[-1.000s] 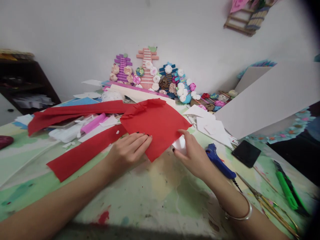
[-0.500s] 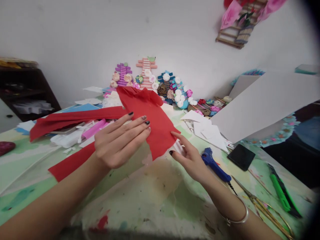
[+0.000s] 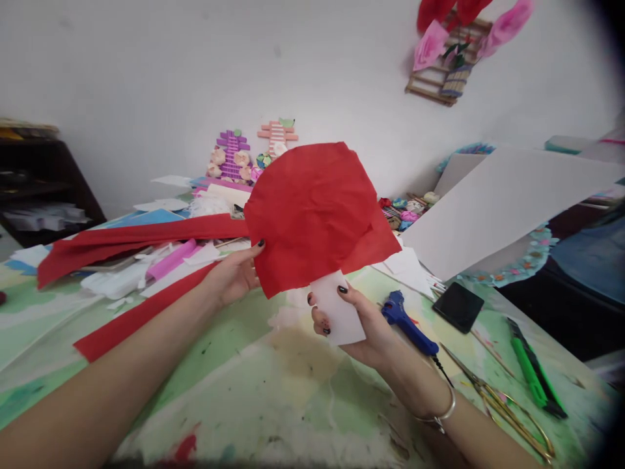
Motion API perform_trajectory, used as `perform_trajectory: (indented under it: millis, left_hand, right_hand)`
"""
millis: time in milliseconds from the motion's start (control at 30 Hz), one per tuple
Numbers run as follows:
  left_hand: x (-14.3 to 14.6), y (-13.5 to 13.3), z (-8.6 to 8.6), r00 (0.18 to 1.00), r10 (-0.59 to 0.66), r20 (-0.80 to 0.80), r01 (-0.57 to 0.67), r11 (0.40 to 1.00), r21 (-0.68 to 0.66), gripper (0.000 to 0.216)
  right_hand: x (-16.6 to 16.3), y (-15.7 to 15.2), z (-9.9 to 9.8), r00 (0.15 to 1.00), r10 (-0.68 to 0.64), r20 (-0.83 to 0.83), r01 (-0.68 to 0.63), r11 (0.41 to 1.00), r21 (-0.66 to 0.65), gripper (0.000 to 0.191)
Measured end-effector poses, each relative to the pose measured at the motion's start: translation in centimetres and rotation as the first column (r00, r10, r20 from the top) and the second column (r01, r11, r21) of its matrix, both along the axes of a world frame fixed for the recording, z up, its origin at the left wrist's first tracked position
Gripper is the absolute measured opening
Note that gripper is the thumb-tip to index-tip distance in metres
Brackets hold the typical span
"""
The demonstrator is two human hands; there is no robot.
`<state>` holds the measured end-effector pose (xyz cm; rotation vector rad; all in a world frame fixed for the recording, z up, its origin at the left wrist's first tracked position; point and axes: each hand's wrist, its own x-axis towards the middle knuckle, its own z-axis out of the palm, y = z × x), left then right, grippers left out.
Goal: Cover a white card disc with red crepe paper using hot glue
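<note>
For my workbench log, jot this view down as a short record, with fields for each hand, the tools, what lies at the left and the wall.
left hand: holds the red sheet at its left edge, thumb in front
right hand: grips a white piece
tools at right: blue glue gun, gold scissors, green cutter
lying at left: red strips, pink roll
wall: pink flowers, red flowers
</note>
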<state>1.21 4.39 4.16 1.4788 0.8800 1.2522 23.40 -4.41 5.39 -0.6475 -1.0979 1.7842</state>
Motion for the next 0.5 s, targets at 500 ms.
perform_trajectory:
  millis: [500]
  left_hand:
    - [0.1,0.1,0.0,0.891,0.134,0.433,0.065,0.908,-0.414,0.035]
  right_hand:
    - [1.9,2.5,-0.4,0.923,-0.375,-0.084,0.377,0.926,0.015,0.022]
